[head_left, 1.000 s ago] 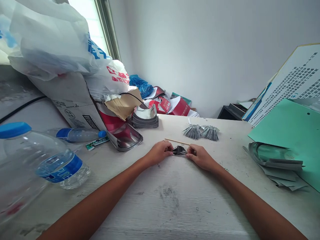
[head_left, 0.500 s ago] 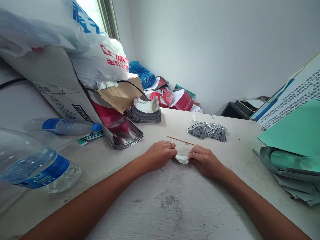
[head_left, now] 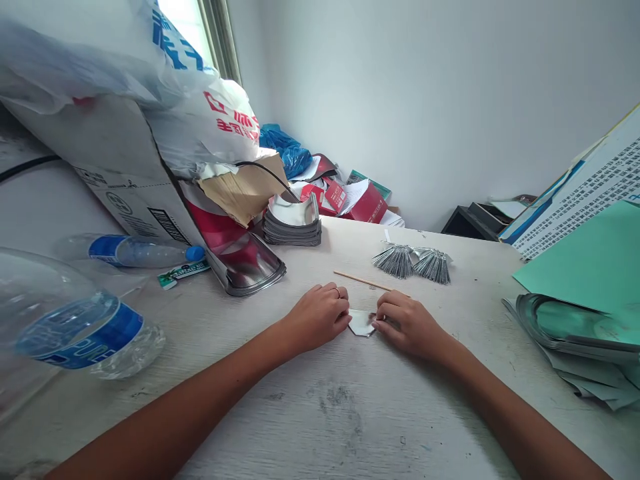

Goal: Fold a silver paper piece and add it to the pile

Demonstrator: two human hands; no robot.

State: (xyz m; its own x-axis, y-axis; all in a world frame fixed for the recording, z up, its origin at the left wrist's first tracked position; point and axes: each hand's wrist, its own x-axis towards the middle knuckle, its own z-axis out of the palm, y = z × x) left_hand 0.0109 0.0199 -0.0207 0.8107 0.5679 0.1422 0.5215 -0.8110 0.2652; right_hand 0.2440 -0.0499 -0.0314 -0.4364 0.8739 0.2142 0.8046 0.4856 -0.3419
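A small whitish folded piece of paper or foil (head_left: pixel 361 323) lies between my two hands, close to the tabletop. My left hand (head_left: pixel 320 316) pinches its left end, with a ring on one finger. At the other end, the fingers of my right hand (head_left: pixel 407 323) are closed on its edge. Just beyond my hands a thin wooden stick (head_left: pixel 363 281) lies on the table, its right end reaching behind my right hand. Farther back are two fanned bunches of thin silvery strips (head_left: pixel 413 262), side by side.
On the left stand a large clear bottle (head_left: pixel 95 333), a smaller bottle lying down (head_left: pixel 145 252) and a cardboard box (head_left: pixel 125 180) under plastic bags (head_left: pixel 210 120). Curved metallic sheets (head_left: pixel 291 223) are stacked at the back. Green sheets (head_left: pixel 585 267) pile up at the right.
The whitish piece has tilted and now shows more of its face between my hands. My hands have shifted slightly, still holding its ends. The view has moved a little.
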